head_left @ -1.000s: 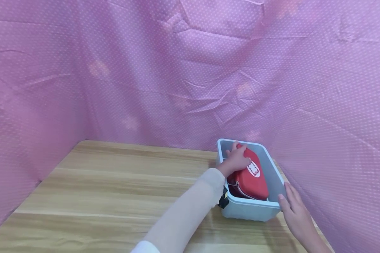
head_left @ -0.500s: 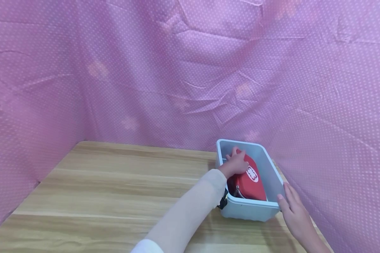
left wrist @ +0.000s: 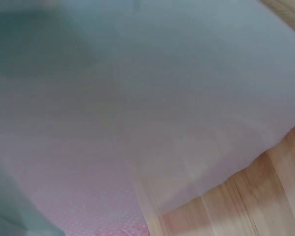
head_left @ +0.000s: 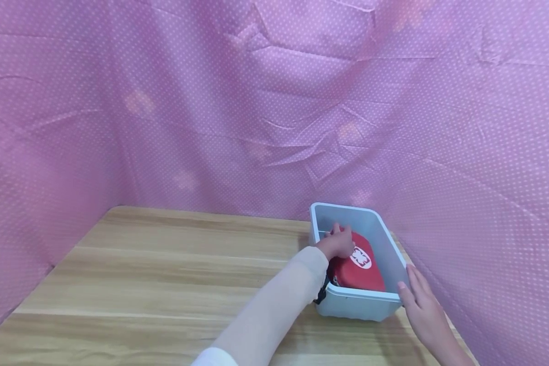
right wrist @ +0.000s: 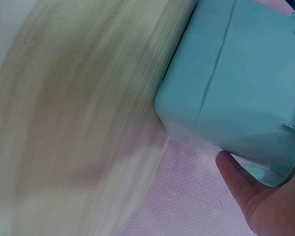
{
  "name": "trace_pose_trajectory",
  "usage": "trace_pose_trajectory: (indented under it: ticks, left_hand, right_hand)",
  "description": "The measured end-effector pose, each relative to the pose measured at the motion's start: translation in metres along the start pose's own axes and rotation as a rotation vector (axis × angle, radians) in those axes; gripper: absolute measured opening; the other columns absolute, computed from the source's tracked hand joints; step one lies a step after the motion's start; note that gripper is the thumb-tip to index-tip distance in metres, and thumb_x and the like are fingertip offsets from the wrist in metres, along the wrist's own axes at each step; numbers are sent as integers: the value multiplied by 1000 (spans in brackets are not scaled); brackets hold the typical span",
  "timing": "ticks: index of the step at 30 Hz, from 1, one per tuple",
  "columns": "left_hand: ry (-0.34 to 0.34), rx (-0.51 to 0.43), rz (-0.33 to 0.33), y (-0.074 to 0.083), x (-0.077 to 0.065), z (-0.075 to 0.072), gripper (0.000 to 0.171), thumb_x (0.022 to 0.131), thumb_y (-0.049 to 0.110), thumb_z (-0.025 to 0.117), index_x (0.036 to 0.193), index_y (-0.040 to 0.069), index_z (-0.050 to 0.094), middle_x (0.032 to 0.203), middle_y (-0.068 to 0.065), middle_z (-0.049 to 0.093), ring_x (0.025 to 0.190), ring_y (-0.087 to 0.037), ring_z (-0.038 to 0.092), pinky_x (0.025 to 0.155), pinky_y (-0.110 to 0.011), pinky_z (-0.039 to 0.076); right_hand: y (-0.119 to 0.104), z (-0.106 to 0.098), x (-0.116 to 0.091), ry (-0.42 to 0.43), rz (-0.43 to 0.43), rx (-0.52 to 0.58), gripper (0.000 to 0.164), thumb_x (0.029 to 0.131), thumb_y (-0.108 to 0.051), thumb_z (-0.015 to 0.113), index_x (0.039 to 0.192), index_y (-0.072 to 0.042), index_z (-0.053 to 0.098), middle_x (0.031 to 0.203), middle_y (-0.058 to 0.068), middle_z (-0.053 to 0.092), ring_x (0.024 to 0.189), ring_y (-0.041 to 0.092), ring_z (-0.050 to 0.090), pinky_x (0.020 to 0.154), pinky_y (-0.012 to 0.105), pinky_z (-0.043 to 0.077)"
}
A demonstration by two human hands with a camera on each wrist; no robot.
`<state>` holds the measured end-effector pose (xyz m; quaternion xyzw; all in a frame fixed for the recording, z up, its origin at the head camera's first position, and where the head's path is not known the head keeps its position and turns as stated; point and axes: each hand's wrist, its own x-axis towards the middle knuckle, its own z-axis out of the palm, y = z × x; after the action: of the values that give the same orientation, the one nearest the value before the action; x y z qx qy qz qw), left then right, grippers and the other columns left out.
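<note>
A red first-aid case (head_left: 361, 277) with a white oval emblem lies inside a light blue plastic bin (head_left: 359, 306) at the table's right side. Reaching over the bin's left rim, my left hand (head_left: 339, 244) grips the case's upper left edge; part of its fingers is hidden. My right hand (head_left: 424, 310) holds the bin's near right corner at the rim. The right wrist view has the bin's outer wall (right wrist: 246, 73) large, with the right hand (right wrist: 273, 209) against its lower corner. In the left wrist view the bin's wall (left wrist: 196, 73) is close and blurred.
The wooden table (head_left: 164, 284) stretches out left of the bin. Pink dotted cloth (head_left: 238, 112) hangs along the back and both sides, close to the bin's far and right sides. A black wrist strap (head_left: 321, 292) on the left arm sits by the bin's left rim.
My left hand has moved down into the bin with the first-aid case, which now sits lower and flatter. The right hand stays on the bin's corner.
</note>
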<state>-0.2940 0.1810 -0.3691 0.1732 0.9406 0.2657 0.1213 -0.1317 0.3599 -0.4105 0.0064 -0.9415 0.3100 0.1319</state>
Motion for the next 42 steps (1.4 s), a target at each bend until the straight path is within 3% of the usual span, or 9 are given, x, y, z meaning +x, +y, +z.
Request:
trace_pose_trajectory:
  ticks: [3,8,20,27,33,42]
  left_hand:
    - [-4,56,-22,3,-1,2,52,99,33,49,146,21,31,141,-5,27,122,-30,39,92,-38,48]
    - [10,59,-30,6,-2,2,51,99,34,48,146,22,31,143,-5,26,127,-31,37,96,-41,45]
    - [36,-74,5,2,2,3,64,96,41,53,151,25,24,153,-3,16,140,-30,21,105,-48,37]
    - [48,-105,77,1,-2,-1,68,96,45,51,152,20,22,157,-7,11,144,-33,14,111,-52,28]
    - [57,-135,153,-1,-7,-9,68,96,46,50,152,16,23,156,-11,12,143,-32,15,111,-52,27]
    - [64,-234,235,-14,-20,-26,72,95,53,48,154,25,18,159,-7,8,146,-28,11,109,-56,27]
  right_hand:
    - [0,1,0,11,-10,1,64,103,-40,32,154,-9,8,158,21,8,137,53,15,99,73,19]
    - [0,0,0,4,-8,3,65,103,-40,32,153,-6,7,157,23,8,137,54,14,99,73,18]
    - [1,-1,0,11,-19,25,65,103,-39,33,153,-6,8,158,22,10,139,50,13,102,71,17]
    - [1,-2,1,-1,-14,22,66,103,-40,32,153,-4,6,157,23,8,139,52,13,100,72,19]
    - [1,-1,1,-13,-2,12,67,103,-41,31,153,-4,6,157,23,7,138,53,14,99,73,20]
    - [1,-3,1,-3,-8,-13,65,103,-40,32,154,-7,7,158,20,8,137,53,16,98,74,19]
